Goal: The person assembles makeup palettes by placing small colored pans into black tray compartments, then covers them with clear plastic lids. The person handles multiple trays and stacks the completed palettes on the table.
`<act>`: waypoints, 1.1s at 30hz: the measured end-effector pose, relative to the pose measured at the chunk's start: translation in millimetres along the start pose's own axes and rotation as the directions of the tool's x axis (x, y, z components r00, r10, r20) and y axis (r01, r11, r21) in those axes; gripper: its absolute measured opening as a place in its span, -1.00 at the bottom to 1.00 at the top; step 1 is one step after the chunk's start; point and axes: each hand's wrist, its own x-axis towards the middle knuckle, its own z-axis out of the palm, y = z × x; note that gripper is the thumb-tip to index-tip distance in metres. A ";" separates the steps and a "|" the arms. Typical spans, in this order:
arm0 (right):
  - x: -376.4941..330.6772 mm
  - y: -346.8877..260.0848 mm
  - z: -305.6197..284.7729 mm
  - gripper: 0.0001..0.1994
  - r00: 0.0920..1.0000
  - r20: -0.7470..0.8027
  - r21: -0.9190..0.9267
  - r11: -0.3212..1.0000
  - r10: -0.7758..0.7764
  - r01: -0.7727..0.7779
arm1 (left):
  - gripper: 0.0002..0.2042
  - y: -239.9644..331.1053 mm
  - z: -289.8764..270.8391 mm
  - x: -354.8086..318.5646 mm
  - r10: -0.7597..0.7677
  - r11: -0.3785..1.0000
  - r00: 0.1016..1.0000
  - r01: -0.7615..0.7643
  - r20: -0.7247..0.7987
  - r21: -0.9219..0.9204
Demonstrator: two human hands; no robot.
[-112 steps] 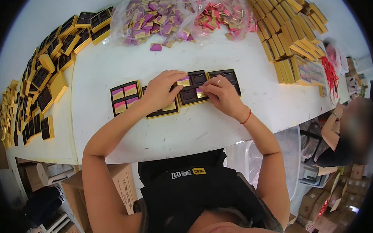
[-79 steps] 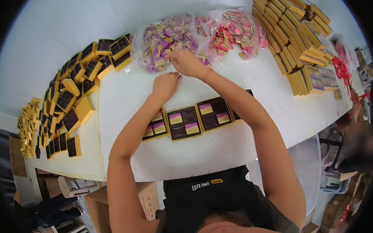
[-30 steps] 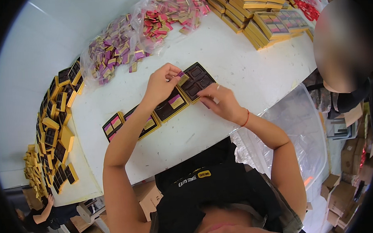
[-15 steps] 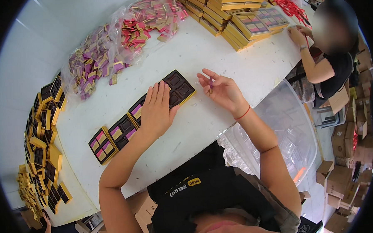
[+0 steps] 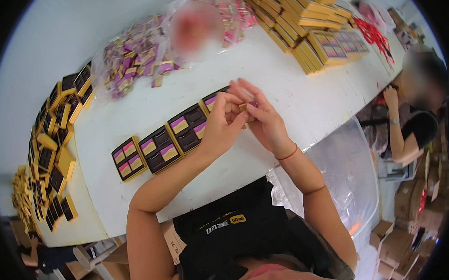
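Note:
Both my hands meet over the row of boxes. Thumb and fingers of my left hand (image 5: 222, 124) close on a small purple-and-gold wrapped chocolate (image 5: 243, 108). My right hand (image 5: 268, 120) pinches it from the other side, its upper fingers stretched out. Below lie gold-edged boxes with black, sectioned inserts. The leftmost box (image 5: 129, 158) has pink-and-gold pieces in its sections. Two purple-and-gold pieces sit diagonally in the second box (image 5: 160, 139), and two in the third box (image 5: 187, 138). A fourth box (image 5: 207, 96) is partly hidden by my hands.
Clear bags of wrapped pieces (image 5: 131, 66) lie at the back. Gold boxes (image 5: 308, 56) are stacked at the back right, near red ribbons (image 5: 375, 36). Open black-insert boxes (image 5: 54, 137) pile up at left. A clear plastic bin (image 5: 343, 160) stands by the table edge; a co-worker (image 5: 417, 126) is at right.
My left hand has lifted off the boxes and come to the right hand, closing on the wrapped chocolate there. More of the row is uncovered. The view has shifted.

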 end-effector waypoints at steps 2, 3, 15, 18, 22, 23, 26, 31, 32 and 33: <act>4.8 3.5 -3.9 -0.63 0.983 -0.066 -0.323 0.935 -0.173 0.143 | -0.77 -8.6 -7.9 0.3 0.072 0.997 0.992 -0.073 -0.102 -0.008; 10.3 5.6 -12.4 -0.69 0.994 -0.005 -0.338 0.936 -0.109 0.101 | -0.77 -11.0 -12.3 -0.4 0.107 0.994 0.983 -0.110 -0.152 -0.009; 31.2 -0.9 -57.6 -0.73 0.801 0.599 -0.800 0.067 0.028 0.596 | -0.26 -27.6 -65.6 -32.8 0.077 -0.016 0.956 -0.283 0.284 0.959; 13.1 0.4 -50.4 -0.68 0.780 0.623 -0.782 0.038 0.058 0.622 | -0.27 -26.2 -71.1 -40.2 0.053 -0.027 0.958 -0.282 0.283 0.959; 41.0 1.1 -49.5 -0.69 0.817 0.576 -0.796 0.210 -0.026 0.568 | -0.61 4.5 -82.6 6.1 0.159 0.285 0.966 -0.243 0.204 0.927; 61.5 3.6 -49.6 -0.70 0.823 0.564 -0.782 0.278 -0.067 0.558 | -0.70 7.0 -93.0 34.5 0.204 0.339 0.970 -0.197 0.132 0.920; 155.0 18.1 -31.2 -0.77 0.920 0.308 -0.786 0.480 -0.242 0.390 | -0.77 -13.6 -132.0 146.9 0.459 0.377 0.888 -0.191 -0.004 0.906; 312.5 82.8 -83.5 -0.72 0.952 0.000 -0.975 0.213 -0.306 0.068 | -0.71 -11.4 -146.2 226.8 0.240 0.175 0.967 0.041 -0.083 0.984; 319.9 85.2 -78.9 -0.71 0.963 -0.022 -0.965 0.256 -0.269 0.049 | -0.68 -18.0 -151.5 223.9 0.332 0.209 0.939 0.016 -0.086 0.978; 326.1 86.2 -74.7 -0.69 0.972 -0.041 -0.954 0.297 -0.232 0.030 | -0.68 -20.0 -157.5 226.6 0.367 0.212 0.925 0.025 -0.103 0.977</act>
